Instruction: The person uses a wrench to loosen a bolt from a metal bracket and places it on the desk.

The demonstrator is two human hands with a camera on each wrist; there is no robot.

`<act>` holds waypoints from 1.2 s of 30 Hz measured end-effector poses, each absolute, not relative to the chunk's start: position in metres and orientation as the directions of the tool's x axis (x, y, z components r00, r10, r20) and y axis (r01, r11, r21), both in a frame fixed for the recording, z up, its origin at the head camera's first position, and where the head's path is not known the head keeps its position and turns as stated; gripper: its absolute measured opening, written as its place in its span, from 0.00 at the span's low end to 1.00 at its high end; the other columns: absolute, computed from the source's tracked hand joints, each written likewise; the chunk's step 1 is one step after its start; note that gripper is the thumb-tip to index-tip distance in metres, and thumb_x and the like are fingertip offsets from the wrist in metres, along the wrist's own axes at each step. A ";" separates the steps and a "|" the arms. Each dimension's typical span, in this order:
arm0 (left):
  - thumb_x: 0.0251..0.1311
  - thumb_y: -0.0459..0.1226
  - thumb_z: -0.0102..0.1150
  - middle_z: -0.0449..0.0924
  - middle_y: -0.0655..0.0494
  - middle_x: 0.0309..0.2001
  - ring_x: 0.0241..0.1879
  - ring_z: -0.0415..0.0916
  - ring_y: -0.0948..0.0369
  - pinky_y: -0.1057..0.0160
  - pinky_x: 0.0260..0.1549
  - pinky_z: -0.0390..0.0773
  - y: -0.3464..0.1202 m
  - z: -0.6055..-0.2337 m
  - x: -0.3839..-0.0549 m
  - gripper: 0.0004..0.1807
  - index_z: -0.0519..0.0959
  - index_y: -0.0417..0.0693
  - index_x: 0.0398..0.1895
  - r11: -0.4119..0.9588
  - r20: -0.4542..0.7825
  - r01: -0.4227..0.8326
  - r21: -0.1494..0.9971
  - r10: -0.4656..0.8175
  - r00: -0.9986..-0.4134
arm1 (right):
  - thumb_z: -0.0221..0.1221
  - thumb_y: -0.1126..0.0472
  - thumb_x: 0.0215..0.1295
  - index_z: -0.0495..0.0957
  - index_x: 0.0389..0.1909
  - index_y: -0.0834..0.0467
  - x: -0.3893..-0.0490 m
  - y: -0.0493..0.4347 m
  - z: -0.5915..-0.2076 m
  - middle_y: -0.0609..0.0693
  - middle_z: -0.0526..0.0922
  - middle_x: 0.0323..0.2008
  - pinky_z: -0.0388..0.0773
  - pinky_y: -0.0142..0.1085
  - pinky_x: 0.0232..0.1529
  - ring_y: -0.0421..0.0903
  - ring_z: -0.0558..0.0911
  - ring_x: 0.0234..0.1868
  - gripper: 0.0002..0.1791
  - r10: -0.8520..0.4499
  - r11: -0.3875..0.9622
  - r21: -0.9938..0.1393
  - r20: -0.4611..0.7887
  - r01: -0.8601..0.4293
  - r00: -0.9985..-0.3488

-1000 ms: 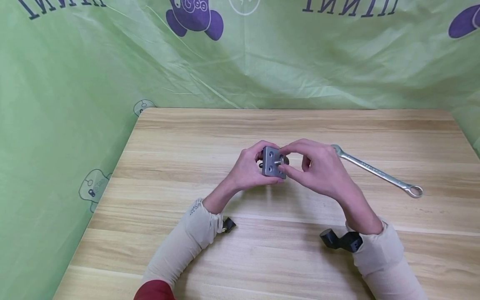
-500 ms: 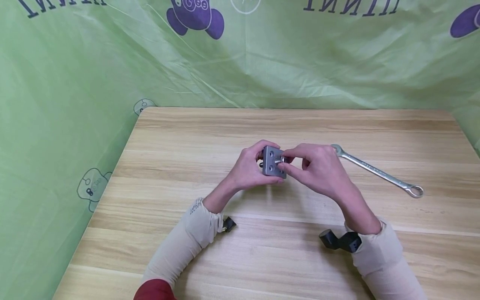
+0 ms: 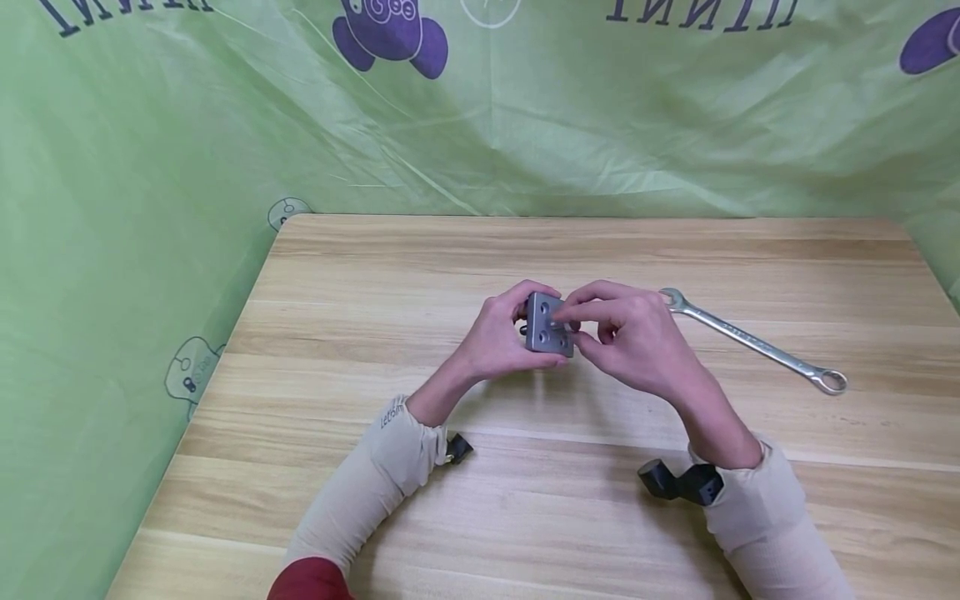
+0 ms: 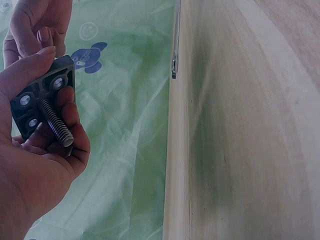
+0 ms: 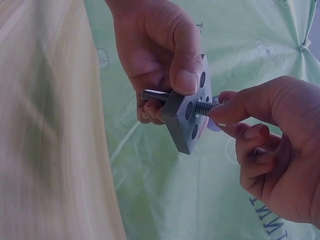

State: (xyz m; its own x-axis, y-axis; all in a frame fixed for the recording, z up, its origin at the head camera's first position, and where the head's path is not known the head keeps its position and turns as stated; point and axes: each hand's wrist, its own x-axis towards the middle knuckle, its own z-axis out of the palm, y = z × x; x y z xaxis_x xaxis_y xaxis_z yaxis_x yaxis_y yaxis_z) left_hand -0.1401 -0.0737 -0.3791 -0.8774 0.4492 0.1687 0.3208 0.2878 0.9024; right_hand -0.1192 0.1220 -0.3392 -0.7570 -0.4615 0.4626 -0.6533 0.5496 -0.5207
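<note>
Gripping a grey metal block (image 3: 537, 333) by its edges, just right of the middle of the head view, the left hand (image 3: 497, 337) holds it above the wooden table (image 3: 540, 525). A threaded bolt (image 5: 203, 108) passes through the block, and the right hand (image 3: 637, 337) pinches its right end between thumb and finger. A wrench (image 3: 750, 341) lies at the frame's right.

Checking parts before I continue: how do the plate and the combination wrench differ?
The plate is grey and blocky; the combination wrench is shiny silver and long. The left hand holds the plate; the combination wrench lies on the table. Both have holes.
</note>
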 end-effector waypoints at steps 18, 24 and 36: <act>0.33 0.33 0.80 0.84 0.46 0.45 0.40 0.83 0.59 0.59 0.44 0.81 -0.074 -0.378 -0.140 0.38 0.73 0.42 0.54 0.285 0.164 0.313 0.906 0.446 -0.880 | 0.71 0.53 0.51 0.86 0.40 0.52 -0.119 0.125 -0.333 0.45 0.87 0.30 0.63 0.28 0.18 0.33 0.67 0.15 0.14 -0.392 0.663 -0.557 0.311 -0.500 -0.866; 0.33 0.33 0.80 0.84 0.45 0.44 0.39 0.82 0.59 0.61 0.42 0.80 -0.074 -0.378 -0.140 0.39 0.73 0.40 0.54 0.285 0.163 0.312 0.906 0.446 -0.880 | 0.69 0.49 0.54 0.87 0.36 0.51 -0.119 0.124 -0.331 0.43 0.85 0.24 0.63 0.30 0.19 0.36 0.69 0.15 0.13 -0.356 0.711 -0.564 0.226 -0.420 -0.907; 0.33 0.33 0.80 0.83 0.45 0.46 0.41 0.82 0.58 0.54 0.46 0.80 -0.074 -0.378 -0.140 0.39 0.73 0.40 0.55 0.287 0.158 0.308 0.907 0.446 -0.881 | 0.70 0.61 0.50 0.87 0.37 0.52 -0.118 0.124 -0.338 0.46 0.87 0.28 0.62 0.26 0.17 0.32 0.66 0.16 0.11 -0.411 0.633 -0.510 0.416 -0.582 -0.811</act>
